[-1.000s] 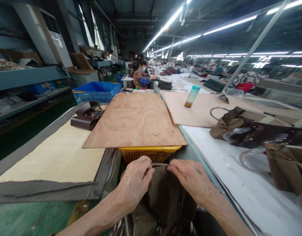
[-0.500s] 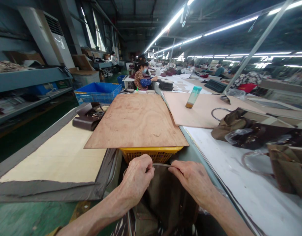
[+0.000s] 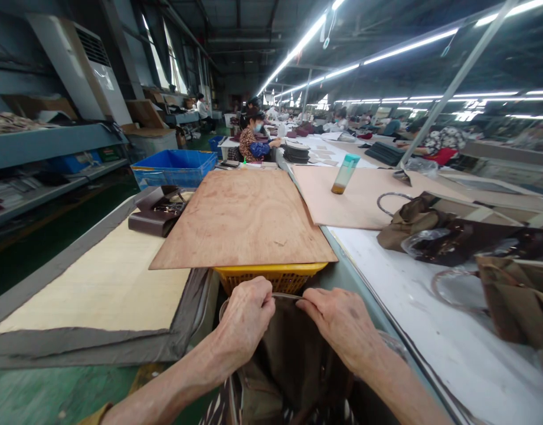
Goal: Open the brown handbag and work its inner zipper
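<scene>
A dark olive-brown fabric bag (image 3: 293,348) rests on my lap, low in the middle of the view. My left hand (image 3: 249,313) is closed on the left part of its upper edge, fingers curled and knuckles up. My right hand (image 3: 336,316) pinches the same edge a short way to the right. Between the two hands a thin pale strip of that edge (image 3: 285,296) shows, slightly bowed. The fingertips are partly hidden behind the hands. The bag's lower part fades into shadow over patterned clothing.
A plywood board (image 3: 242,218) lies across a yellow basket (image 3: 271,271) ahead. To the right, similar bags (image 3: 514,295) stand on a white-topped table (image 3: 413,313); a bottle (image 3: 345,174) stands farther back. Leftward are a dark brown leather piece (image 3: 154,215) and blue bin (image 3: 174,165). A co-worker (image 3: 254,139) sits beyond.
My right hand has shifted very slightly left along the bag's edge, nearer my left hand. Both hands keep their grip; the whole view has drifted a little.
</scene>
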`<state>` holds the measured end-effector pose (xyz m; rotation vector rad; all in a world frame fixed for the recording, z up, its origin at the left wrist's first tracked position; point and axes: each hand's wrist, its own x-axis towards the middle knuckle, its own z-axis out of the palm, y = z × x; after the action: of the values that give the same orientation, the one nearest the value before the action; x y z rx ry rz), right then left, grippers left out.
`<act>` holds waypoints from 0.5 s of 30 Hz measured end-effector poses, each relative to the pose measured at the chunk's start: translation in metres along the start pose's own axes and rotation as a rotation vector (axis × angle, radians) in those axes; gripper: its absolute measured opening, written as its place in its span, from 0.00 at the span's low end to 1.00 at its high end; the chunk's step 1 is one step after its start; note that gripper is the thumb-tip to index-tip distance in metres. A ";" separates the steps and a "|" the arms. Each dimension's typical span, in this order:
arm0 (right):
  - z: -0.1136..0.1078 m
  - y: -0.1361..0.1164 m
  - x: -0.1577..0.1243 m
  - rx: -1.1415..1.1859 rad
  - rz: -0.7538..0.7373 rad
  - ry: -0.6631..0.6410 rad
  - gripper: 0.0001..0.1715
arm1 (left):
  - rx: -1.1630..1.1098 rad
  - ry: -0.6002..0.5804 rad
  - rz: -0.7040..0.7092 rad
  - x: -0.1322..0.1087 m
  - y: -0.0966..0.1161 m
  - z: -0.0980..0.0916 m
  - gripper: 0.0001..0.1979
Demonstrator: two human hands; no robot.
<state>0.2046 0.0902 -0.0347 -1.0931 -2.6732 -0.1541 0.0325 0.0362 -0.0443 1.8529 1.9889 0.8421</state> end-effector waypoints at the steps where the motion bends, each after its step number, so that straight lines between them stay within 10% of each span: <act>1: 0.001 -0.003 0.001 -0.027 -0.001 0.006 0.10 | 0.003 0.000 -0.001 0.000 0.000 0.000 0.09; 11: 0.002 -0.030 0.017 -0.052 -0.072 -0.061 0.07 | 0.004 -0.050 0.020 -0.011 0.002 -0.013 0.04; 15: -0.008 -0.020 0.009 -0.155 -0.014 -0.028 0.11 | 0.013 -0.034 -0.044 -0.021 -0.007 -0.031 0.28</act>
<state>0.1858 0.0808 -0.0247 -1.1280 -2.7323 -0.3564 0.0116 0.0095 -0.0277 1.8108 2.0117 0.7819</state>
